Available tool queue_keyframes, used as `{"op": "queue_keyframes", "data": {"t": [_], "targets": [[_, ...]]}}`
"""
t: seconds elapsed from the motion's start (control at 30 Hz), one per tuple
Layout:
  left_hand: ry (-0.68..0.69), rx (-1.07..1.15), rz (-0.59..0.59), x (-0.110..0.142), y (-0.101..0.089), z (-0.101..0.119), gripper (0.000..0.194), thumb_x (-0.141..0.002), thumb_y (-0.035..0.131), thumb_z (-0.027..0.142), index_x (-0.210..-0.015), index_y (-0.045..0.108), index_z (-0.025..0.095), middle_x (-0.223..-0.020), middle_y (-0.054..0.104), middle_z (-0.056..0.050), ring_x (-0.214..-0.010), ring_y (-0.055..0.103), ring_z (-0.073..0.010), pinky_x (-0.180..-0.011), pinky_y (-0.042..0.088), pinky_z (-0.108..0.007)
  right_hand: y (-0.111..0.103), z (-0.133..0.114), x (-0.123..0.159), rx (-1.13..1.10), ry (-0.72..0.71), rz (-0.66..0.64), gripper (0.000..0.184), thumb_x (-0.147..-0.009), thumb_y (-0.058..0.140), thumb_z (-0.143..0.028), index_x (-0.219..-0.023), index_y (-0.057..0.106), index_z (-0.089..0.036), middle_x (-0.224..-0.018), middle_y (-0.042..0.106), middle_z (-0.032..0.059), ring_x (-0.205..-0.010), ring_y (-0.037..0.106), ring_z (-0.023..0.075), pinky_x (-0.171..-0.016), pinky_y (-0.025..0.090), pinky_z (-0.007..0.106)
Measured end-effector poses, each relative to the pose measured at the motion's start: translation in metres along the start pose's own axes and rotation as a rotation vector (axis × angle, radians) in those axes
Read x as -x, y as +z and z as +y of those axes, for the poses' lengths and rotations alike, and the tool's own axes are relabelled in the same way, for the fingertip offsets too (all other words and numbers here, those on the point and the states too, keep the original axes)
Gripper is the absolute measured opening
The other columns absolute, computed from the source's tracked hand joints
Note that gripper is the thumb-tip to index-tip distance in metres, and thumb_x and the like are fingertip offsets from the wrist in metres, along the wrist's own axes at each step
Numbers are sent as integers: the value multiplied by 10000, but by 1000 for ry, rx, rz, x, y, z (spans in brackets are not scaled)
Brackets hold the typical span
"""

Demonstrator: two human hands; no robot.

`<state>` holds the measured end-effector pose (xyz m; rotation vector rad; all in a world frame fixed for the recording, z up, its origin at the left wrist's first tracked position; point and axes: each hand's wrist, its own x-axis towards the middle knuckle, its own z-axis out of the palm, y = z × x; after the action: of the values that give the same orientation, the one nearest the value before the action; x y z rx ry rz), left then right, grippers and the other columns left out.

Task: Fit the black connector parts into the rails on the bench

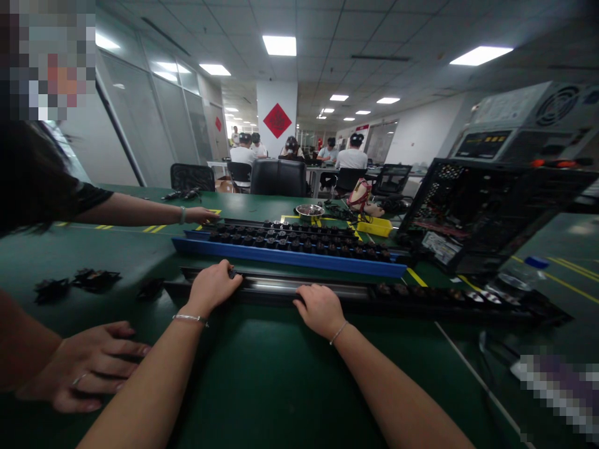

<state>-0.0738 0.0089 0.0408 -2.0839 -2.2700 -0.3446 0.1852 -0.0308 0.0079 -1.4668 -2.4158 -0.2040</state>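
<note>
A long black channel [271,287] lies across the table before me, its bare middle showing a shiny metal floor. My left hand [211,292] is over its left part, fingers closed on a small black part [233,273] that shows only at the fingertips. Farther right, my right hand [322,307] has its fingers bent over the channel's near edge and grips it. Several dark parts [421,293] sit in a row in the channel's right part. Just behind it stands a blue-sided tray [290,257] with rows of black parts.
A co-worker at my left rests one hand [88,368] near my forearm; the other hand [202,216] reaches behind the blue tray. Loose black parts [96,279] lie left. A metal bowl [309,211], yellow box [374,226], open computer case [468,212] and bottle [519,274] stand beyond.
</note>
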Motion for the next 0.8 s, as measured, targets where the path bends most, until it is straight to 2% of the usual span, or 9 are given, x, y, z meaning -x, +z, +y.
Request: {"op": "queue_keyframes", "data": {"t": [0.2,0.63,0.8], "targets": [[9,4,-19,-3,3,-6,428,-752,380,476,-988,568,172,-948,670,-125,-883,620,-284,-745,436,-353,1,1,0,-7,-1,11,189,-870,454,-317,-957,573,-198,-909,647,53,-862,549,182,-724,345,290],[-70,0,-116,-10,-7,-21,448,-728,399,487,-1002,568,176,-975,665,-156,-889,623,-302,-705,454,-362,-1,0,0,4,1,1,161,-869,463,-318,-940,558,-210,-898,646,35,-849,553,179,-719,345,291],[-50,-34,-136,-11,-7,-26,450,-742,383,481,-1016,557,169,-972,665,-160,-895,621,-298,-706,451,-360,0,1,0,6,-3,-3,181,-875,447,-321,-948,561,-201,-898,644,46,-850,552,177,-719,343,293]]}}
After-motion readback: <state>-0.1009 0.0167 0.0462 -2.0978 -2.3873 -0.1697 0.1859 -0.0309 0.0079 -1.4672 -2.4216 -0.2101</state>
